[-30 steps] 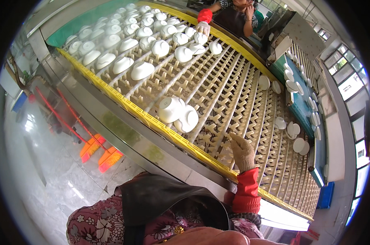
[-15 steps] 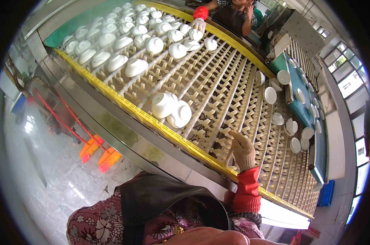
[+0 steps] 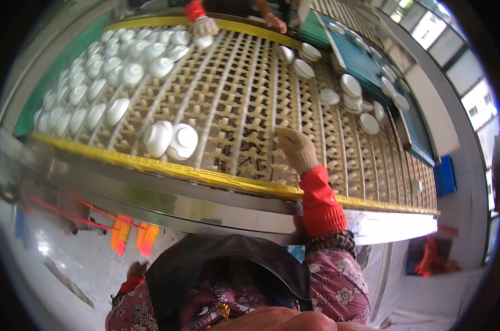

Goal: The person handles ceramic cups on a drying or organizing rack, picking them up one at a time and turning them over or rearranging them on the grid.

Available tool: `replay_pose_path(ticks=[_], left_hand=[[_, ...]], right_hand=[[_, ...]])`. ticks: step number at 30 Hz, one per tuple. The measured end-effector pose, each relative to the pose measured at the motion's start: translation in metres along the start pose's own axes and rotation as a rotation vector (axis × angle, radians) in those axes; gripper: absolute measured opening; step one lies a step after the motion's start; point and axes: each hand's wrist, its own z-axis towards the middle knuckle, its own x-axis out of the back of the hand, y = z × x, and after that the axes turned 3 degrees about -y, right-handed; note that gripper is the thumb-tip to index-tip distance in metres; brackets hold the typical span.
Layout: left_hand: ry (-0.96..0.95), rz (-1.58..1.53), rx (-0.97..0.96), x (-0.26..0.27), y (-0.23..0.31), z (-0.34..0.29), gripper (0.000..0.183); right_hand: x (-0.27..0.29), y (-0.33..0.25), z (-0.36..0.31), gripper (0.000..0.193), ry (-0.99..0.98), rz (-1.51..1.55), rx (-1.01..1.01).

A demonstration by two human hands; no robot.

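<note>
My right hand [image 3: 297,150], in a beige knit glove under a red sleeve cuff, reaches over the slatted conveyor belt [image 3: 244,110]. Its fingers are stretched forward, close together, and nothing shows in them. To its left, two white bowls [image 3: 158,139] rest upside down or tilted against each other near the yellow front edge. Down by my left side, my left hand [image 3: 137,268] is partly in view, also gloved; its fingers are too blurred to make out. A white dish [image 3: 369,123] lies among several others to the right of my right hand.
Many white bowls [image 3: 133,73] crowd the belt's left part. Across it, a co-worker's gloved hand [image 3: 206,26] touches a bowl. A green-blue side belt [image 3: 365,71] carries several dishes at right. Yellow rails [image 3: 194,175] edge the conveyor; orange brooms [image 3: 146,238] stand at lower left.
My view has turned, so the conveyor lies more level across it. My right hand reaches farther over the belt, and my left hand has come into view. The co-worker's gloved hand remains at the bowls.
</note>
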Motion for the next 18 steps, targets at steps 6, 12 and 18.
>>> replay_pose_path(ticks=[6, 12, 18], left_hand=[[0.628, -0.756, -0.332, 0.099, 0.086, -0.032, 0.045], [1.399, -0.913, -0.282, 0.183, 0.118, -0.064, 0.053], [1.359, -0.743, -0.499, 0.251, 0.203, -0.147, 0.053]], right_hand=[[0.006, -0.009, -0.002, 0.037, 0.058, 0.024, -0.013], [0.011, -0.025, 0.004, 0.049, 0.130, 0.294, -0.183], [0.042, -0.010, 0.031, 0.084, 0.334, 0.907, -0.321]])
